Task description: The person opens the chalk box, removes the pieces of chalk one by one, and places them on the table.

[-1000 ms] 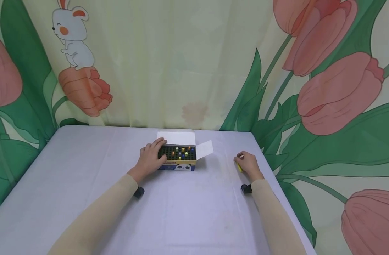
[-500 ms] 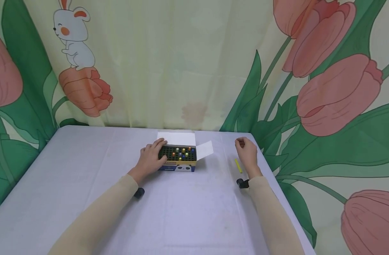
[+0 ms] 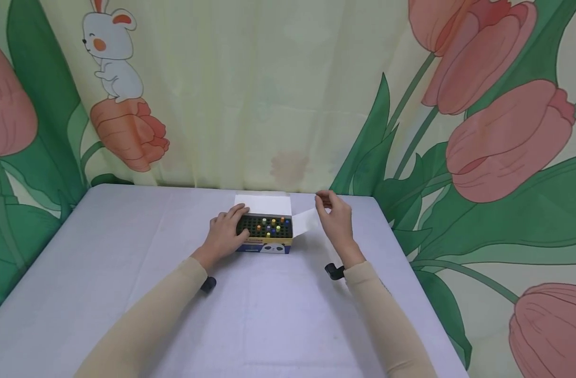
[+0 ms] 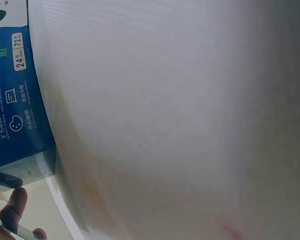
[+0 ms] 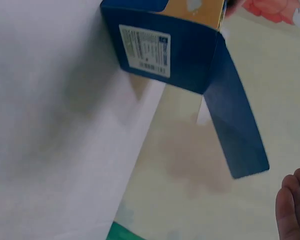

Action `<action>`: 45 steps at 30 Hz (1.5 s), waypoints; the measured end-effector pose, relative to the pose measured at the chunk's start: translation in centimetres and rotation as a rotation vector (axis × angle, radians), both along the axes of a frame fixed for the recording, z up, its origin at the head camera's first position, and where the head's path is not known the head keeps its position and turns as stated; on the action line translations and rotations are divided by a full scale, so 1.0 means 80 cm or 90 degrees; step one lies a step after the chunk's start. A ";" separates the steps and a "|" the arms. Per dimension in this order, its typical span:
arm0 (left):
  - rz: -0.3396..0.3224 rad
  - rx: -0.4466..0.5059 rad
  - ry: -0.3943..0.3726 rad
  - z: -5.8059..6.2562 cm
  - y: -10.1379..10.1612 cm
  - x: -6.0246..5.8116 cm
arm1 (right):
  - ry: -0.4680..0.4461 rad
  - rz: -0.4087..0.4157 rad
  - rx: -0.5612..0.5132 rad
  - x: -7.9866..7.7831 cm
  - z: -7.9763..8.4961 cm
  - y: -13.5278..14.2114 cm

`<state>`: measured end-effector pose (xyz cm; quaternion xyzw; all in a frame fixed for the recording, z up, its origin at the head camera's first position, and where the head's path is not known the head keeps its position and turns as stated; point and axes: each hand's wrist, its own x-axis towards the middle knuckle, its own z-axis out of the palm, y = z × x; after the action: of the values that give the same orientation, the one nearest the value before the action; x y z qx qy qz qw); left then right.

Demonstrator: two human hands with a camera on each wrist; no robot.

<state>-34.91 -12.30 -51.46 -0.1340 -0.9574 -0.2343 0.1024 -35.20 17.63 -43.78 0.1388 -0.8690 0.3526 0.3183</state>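
Counting remotely, I see one box (image 3: 257,246) on the table (image 3: 269,315), two folded-out flaps (image 3: 304,222) and about nine coloured sticks (image 3: 264,221) standing in it. Its long axis runs left to right, panda print (image 3: 273,248) facing the wearer. The left hand (image 3: 225,231) grips its left end; the right hand (image 3: 337,219), fingers bent, hovers at its right, holding what I cannot tell, if anything.

Soft, even light filled the head view, laying faint, diffuse shadows on the tablecloth (image 3: 269,325) along the inner side of each sleeve (image 3: 146,310). The left wrist view was hazy, its pale surface (image 4: 155,100) out of focus and darker toward the right edge. The right wrist view was dimmer, a broad shadow beside the box (image 5: 185,60), its label (image 5: 146,50) blurred
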 end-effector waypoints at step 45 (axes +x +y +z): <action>-0.001 0.006 -0.025 0.006 0.002 0.003 | -0.209 0.117 0.318 0.010 -0.061 -0.049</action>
<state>-34.67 -12.12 -50.96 -0.1295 -0.9581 -0.2414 0.0842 -34.39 13.70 -48.62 0.2315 -0.9524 0.1733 0.0963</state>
